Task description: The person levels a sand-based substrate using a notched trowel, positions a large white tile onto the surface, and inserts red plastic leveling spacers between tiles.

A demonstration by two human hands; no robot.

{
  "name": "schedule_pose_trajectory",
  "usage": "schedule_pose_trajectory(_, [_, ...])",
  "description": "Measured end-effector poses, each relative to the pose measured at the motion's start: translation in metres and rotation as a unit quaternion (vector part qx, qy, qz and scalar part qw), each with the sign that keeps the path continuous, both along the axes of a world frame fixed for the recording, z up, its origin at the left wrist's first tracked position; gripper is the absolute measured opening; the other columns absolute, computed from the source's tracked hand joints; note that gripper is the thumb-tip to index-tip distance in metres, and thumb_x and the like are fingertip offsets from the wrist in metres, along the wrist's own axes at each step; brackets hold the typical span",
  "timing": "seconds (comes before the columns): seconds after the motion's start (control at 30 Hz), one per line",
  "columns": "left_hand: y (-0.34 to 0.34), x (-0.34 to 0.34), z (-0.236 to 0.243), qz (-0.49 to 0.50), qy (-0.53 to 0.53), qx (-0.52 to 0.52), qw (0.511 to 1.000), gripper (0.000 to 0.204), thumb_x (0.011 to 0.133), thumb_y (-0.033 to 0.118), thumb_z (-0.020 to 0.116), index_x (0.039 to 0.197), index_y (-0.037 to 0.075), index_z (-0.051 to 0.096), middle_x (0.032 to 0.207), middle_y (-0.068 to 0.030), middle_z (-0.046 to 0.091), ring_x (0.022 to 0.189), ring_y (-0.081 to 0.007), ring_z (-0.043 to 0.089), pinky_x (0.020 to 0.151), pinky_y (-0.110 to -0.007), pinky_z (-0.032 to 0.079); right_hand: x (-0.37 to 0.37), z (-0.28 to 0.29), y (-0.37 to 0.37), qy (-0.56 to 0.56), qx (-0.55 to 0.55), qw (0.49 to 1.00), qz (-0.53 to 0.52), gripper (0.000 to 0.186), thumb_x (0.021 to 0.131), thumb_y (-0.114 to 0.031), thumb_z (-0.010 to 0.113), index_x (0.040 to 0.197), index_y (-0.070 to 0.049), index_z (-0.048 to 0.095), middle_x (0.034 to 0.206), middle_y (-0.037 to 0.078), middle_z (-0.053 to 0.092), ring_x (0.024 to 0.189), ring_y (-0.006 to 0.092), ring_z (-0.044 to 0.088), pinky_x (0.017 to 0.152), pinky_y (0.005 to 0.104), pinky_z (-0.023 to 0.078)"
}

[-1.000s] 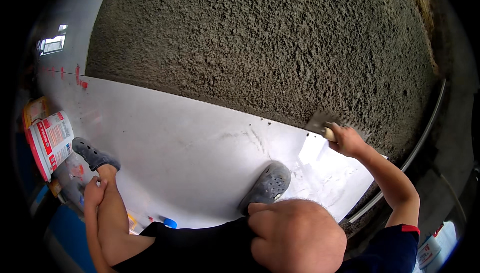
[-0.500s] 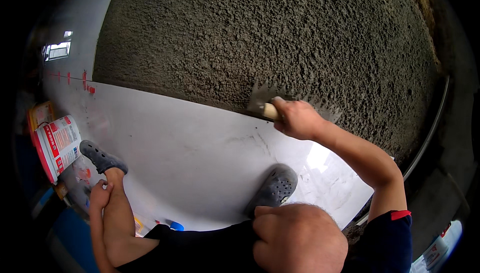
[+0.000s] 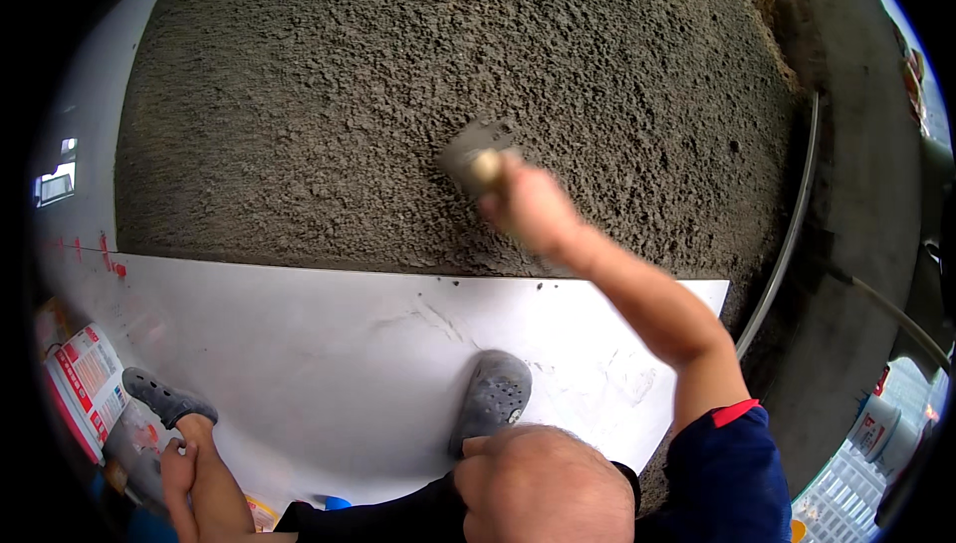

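Right hand (image 3: 533,207): sitting just off centre toward 2 o'clock, slightly blurred, its fingers closing around the pale handle (image 3: 486,167) of a trowel (image 3: 463,155). Trowel: lying near the middle at 12 o'clock, its grey blade showing over the wet mortar (image 3: 299,125); blur is hiding whether blade and mortar are touching. Mortar: spreading rough and grey-brown from 9 through 12 to 3 o'clock. Left hand (image 3: 179,463): resting at 8 o'clock against the lower left leg (image 3: 219,498), fingers curling inward; how far they are closing, and whether they are holding anything, cannot be told. White tile (image 3: 299,354): bordering the mortar from 5 to 8 o'clock, carrying two grey clogs, one (image 3: 495,394) standing at 6 o'clock, the other (image 3: 167,399) at 8. White-and-red bucket (image 3: 88,374): leaning just beyond the second clog, between 8 and 9 o'clock. Long rail (image 3: 792,234): running along the mortar's side at 3 o'clock. White crate (image 3: 841,493): sitting at 4 o'clock.
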State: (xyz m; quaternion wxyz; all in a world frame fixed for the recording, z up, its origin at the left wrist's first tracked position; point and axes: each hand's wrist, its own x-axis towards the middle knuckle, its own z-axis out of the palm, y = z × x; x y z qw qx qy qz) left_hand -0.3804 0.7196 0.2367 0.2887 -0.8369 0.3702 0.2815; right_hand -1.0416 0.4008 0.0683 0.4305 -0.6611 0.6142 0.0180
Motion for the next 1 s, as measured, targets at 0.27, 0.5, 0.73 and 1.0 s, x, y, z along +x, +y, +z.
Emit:
schedule_pose_trajectory(0.27, [-0.001,-0.006,0.002,0.001,-0.02,0.01,1.0,0.041,0.09,0.038,0.065,0.103,-0.002,0.067,0.104,-0.0291,0.068,0.1,-0.0464,0.064,0.089,-0.047,0.05,-0.132,0.067,-0.063,0.161,-0.189,0.964,0.097,0.028,0.087,-0.017,0.067,0.108,-0.007,0.052,0.078,0.017,0.067,0.072,0.0343,0.069,0.068,0.0469,0.057])
schedule_pose_trajectory(0.5, [-0.004,-0.002,0.005,-0.02,-0.025,0.014,0.999,0.045,0.089,0.042,0.064,0.104,-0.001,0.068,0.104,-0.0285,0.068,0.1,-0.0465,0.064,0.09,-0.048,0.05,0.002,0.044,0.023,-0.03,-0.096,0.969,0.225,0.029,0.087,-0.015,0.064,0.111,-0.007,0.051,0.091,0.018,0.07,0.079,0.0361,0.071,0.071,0.0468,0.059])
schedule_pose_trajectory(0.73, [0.005,-0.005,0.002,-0.012,-0.034,0.024,0.999,0.046,0.088,0.043,0.065,0.103,-0.001,0.068,0.104,-0.0293,0.068,0.101,-0.047,0.064,0.09,-0.049,0.05,0.116,0.009,0.044,-0.098,-0.05,0.966,0.233,0.02,0.094,-0.019,0.055,0.106,-0.003,0.049,0.094,0.022,0.07,0.08,0.0383,0.07,0.071,0.0497,0.057])
schedule_pose_trajectory(1.0, [0.007,-0.004,0.001,0.006,-0.03,-0.016,0.999,0.043,0.087,0.041,0.065,0.103,0.001,0.067,0.102,-0.0293,0.068,0.1,-0.0468,0.065,0.088,-0.049,0.051,0.001,0.074,-0.053,0.048,-0.157,0.986,-0.016,0.017,0.102,-0.018,0.05,0.111,-0.004,0.051,0.091,0.013,0.069,0.08,0.022,0.071,0.066,0.0323,0.062])
